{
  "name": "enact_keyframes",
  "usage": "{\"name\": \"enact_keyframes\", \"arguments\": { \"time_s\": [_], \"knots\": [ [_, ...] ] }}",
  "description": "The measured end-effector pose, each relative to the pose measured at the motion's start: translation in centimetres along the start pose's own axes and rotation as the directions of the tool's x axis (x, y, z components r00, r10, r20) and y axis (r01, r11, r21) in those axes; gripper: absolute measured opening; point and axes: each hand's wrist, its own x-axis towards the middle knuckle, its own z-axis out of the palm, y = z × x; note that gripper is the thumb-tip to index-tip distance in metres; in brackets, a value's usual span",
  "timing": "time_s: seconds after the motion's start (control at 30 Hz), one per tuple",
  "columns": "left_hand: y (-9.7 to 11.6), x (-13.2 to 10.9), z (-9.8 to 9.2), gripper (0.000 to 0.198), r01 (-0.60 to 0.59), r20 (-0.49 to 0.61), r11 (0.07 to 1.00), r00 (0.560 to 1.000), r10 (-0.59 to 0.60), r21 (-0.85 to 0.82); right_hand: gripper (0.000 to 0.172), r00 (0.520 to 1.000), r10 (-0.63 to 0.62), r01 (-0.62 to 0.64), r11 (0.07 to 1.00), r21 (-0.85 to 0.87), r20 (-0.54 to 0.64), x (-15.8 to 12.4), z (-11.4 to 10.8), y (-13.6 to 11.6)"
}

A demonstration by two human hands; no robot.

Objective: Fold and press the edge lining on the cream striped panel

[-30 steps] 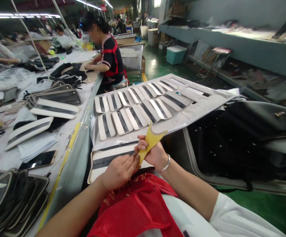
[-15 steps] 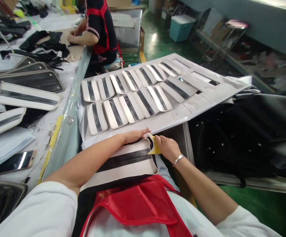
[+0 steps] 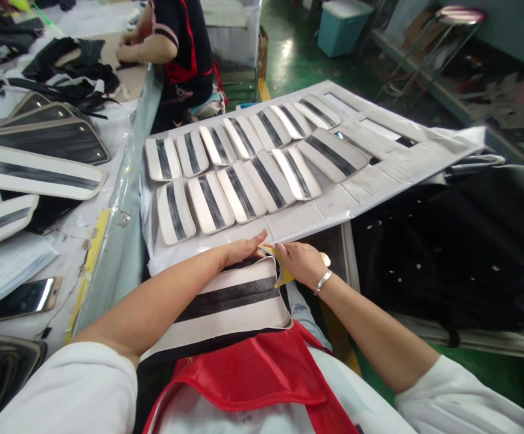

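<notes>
A white panel with a black stripe [image 3: 230,301] lay across the person's lap, above a red apron [image 3: 262,374], its long axis running left to right and the stripe following that axis. Its far right corner was the spot where both hands met. The left hand [image 3: 239,248] lay flat and unclenched along the panel's far edge, fingertips pointing right toward that corner and gripping nothing. The right hand [image 3: 300,263] came in from the opposite side, just beyond the panel's right end, and pinched a small yellow piece [image 3: 281,271] against the corner; how tightly the fingers closed was hard to judge, as the hand covered most of the piece. The yellow piece thus sat between the two hands, touching the panel's rounded corner and lying to the left of the right hand's palm, while the left fingertips reached to just beside it. The right hand was the nearer one to it.

Beyond the hands, a tilted white board [image 3: 379,181] carried two rows of smaller striped pieces [image 3: 239,193], well apart from the lap panel. On the worktop [image 3: 85,241] to the left lay larger striped panels [image 3: 40,175] and a phone [image 3: 22,298]. Another person [image 3: 180,42] sat farther along.
</notes>
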Motion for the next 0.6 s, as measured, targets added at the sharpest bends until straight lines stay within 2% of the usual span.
{"name": "enact_keyframes", "arguments": {
  "time_s": [0.07, 0.13, 0.27, 0.33, 0.43, 0.53, 0.6],
  "knots": [
    [0.0, -0.1, -0.2, 0.082, 0.014, 0.012, 0.998, 1.0, -0.013, -0.055, 0.055, 1.0, -0.008, 0.008, 1.0, -0.012, 0.017, 0.2, 0.0, -0.3],
    [-0.1, -0.1, -0.3, 0.081, 0.03, -0.021, 0.998, 0.999, -0.031, -0.049, 0.056, 1.0, -0.014, 0.015, 0.999, -0.032, 0.018, 0.4, -0.1, -0.6],
    [-0.1, -0.2, -0.4, 0.08, 0.085, -0.179, 0.985, 0.982, -0.058, 0.147, 0.057, 0.998, -0.062, 0.063, 0.994, -0.093, 0.016, 0.8, -0.5, -0.8],
    [-0.1, -0.2, -0.4, 0.078, 0.106, -0.222, 0.97, 0.973, -0.056, 0.218, 0.055, 0.995, -0.101, 0.101, 0.987, -0.124, 0.005, 0.9, -0.6, -0.9],
    [-0.2, -0.4, -0.7, 0.066, 0.04, -0.186, 0.937, 0.982, 0.027, 0.346, 0.053, 0.989, -0.148, 0.145, 0.976, -0.161, -0.006, 1.1, -0.7, -1.0],
    [-0.2, -0.4, -1.3, 0.055, -0.057, -0.113, 0.85, 0.984, 0.136, 0.523, 0.051, 0.982, -0.19, 0.189, 0.965, -0.184, 0.011, 1.3, -0.7, -1.1],
    [-0.3, -0.3, -1.6, 0.051, -0.115, -0.06, 0.811, 0.982, 0.182, 0.574, 0.05, 0.976, -0.218, 0.219, 0.955, -0.2, 0.027, 1.3, -0.8, -1.1]
  ]
}}
